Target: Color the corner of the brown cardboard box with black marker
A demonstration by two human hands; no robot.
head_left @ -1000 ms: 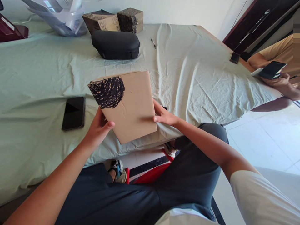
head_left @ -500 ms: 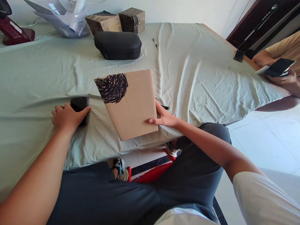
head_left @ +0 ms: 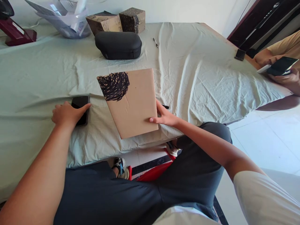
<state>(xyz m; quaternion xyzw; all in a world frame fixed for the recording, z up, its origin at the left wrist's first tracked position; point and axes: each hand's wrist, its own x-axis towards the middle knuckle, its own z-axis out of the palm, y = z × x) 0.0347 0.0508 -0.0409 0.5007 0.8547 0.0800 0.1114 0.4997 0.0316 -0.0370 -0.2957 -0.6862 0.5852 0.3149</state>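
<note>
My right hand point(head_left: 164, 117) grips a brown cardboard box point(head_left: 138, 100) by its right side, thumb on the top face and the other fingers partly hidden beyond the edge. Black marker scribble covers the box's upper left corner. A black pen point(head_left: 165, 106) lies partly hidden just beyond that hand. To the left, my left hand point(head_left: 65, 115) is closed over a black smartphone point(head_left: 81, 117) on the cloth, its thumb stretched across the screen to the right edge and its fingers curled at the left.
A black zip case point(head_left: 118, 45) sits behind the box. Farther back stand two scribbled cardboard boxes point(head_left: 137, 20) and a clear plastic basket point(head_left: 70, 26). Another pen point(head_left: 155, 42) lies on the green cloth point(head_left: 211, 78). At right, another person's hand point(head_left: 287, 78) holds a phone near a dark phone point(head_left: 240, 54).
The cardboard box has tilted and shifted very slightly in my right hand. My left hand has barely moved on the smartphone, showing a little more of its lower part.
</note>
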